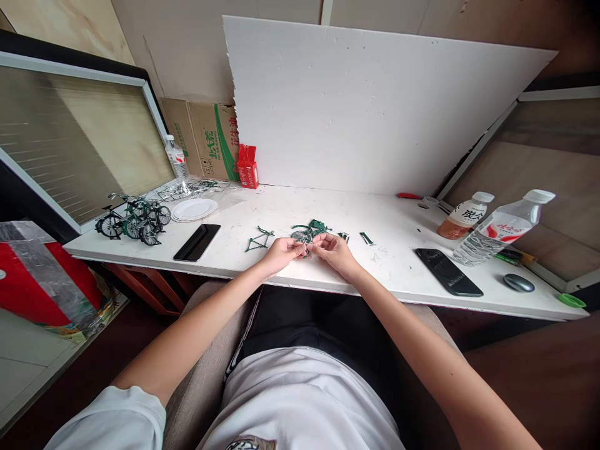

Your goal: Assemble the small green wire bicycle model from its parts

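Near the front edge of the white table, my left hand [282, 255] and my right hand [334, 251] meet with their fingertips pinched close together. Between them is a small part of a model bicycle, too small to make out exactly. Just behind the fingers lie dark green model bicycle parts [319, 226], among them a spoked wheel [300, 236]. A green model bicycle frame [259, 240] rests left of my left hand. Right of my right hand is a short dark green strip [366, 238]. Assembled model bicycles [132, 219] stand at the table's left end.
Left are a black phone [197, 242], white paper plates [194, 209], a water bottle [176, 157] and a red box [248, 167]. Right are a second phone [447, 272], two bottles [509, 226], a mouse [518, 282] and a green tape ring [570, 300]. A white board [375, 112] stands behind.
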### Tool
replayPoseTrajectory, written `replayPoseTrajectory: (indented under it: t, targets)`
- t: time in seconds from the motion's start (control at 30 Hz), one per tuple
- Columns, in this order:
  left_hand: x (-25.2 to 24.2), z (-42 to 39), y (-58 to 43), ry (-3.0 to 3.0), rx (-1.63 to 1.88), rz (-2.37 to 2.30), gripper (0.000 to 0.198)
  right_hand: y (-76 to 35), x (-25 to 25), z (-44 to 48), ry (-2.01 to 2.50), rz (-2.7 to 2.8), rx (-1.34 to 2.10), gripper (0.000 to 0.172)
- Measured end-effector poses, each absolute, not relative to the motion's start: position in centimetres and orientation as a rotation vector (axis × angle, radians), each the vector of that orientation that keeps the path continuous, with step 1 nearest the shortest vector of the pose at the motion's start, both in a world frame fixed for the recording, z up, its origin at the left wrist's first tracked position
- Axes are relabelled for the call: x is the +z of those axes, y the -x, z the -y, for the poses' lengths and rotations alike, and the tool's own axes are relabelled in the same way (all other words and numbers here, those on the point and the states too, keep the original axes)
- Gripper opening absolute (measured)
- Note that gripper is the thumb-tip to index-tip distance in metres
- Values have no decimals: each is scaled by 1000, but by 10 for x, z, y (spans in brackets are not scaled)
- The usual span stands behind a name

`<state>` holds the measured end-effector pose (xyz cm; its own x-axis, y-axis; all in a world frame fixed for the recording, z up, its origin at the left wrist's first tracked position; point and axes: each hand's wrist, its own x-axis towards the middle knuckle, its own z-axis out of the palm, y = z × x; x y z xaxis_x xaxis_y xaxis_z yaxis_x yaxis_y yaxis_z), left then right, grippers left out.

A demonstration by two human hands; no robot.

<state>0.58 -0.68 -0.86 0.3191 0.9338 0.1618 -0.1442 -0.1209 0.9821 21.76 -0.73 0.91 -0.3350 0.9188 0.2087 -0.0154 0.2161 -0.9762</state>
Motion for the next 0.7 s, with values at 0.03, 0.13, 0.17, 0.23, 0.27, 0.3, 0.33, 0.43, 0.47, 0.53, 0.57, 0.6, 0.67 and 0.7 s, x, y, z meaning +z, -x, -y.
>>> replayPoseTrajectory:
  t: [0.03,0.13,0.17,0.23,0.27,0.3,0.33,0.43,0.47,0.53,0.57,0.6,0.67,0.7]
  targets:
    - [-8,7,-6,-1362,1112,-798,57,-217,11,8,887,1541,1277,44]
    - [-8,7,-6,-1351,1111,-789,58,-218,14,9,890,1547,1296,43]
    - [-7,7,-6,-1346,1110,-787,58,-219,14,9,888,1566,1300,42]
    - [-7,8,-6,-1341,1107,-778,58,-221,14,8,888,1605,1298,40]
    - [-7,8,-6,-1343,1106,-773,57,-222,14,8,888,1623,1295,40]
    - [-6,8,-6,-1346,1105,-766,55,-223,14,7,888,1638,1290,40]
    - [-7,9,-6,-1352,1105,-759,54,-223,14,7,887,1651,1286,40]
    - [-7,9,-6,-1362,1108,-747,50,-225,15,7,893,1676,1280,41]
    - [-7,8,-6,-1360,1112,-750,50,-225,15,7,899,1677,1280,41]
    - [-8,8,-5,-1356,1114,-760,49,-225,15,8,911,1673,1279,41]
    - [-8,8,-5,-1355,1113,-765,49,-225,15,7,914,1669,1281,40]
    - [-8,8,-5,-1357,1109,-767,48,-226,14,7,916,1665,1282,39]
    - [-8,8,-5,-1363,1102,-765,48,-226,13,6,918,1657,1283,38]
    - [-8,8,-5,-1364,1101,-765,48,-227,12,6,919,1655,1283,38]
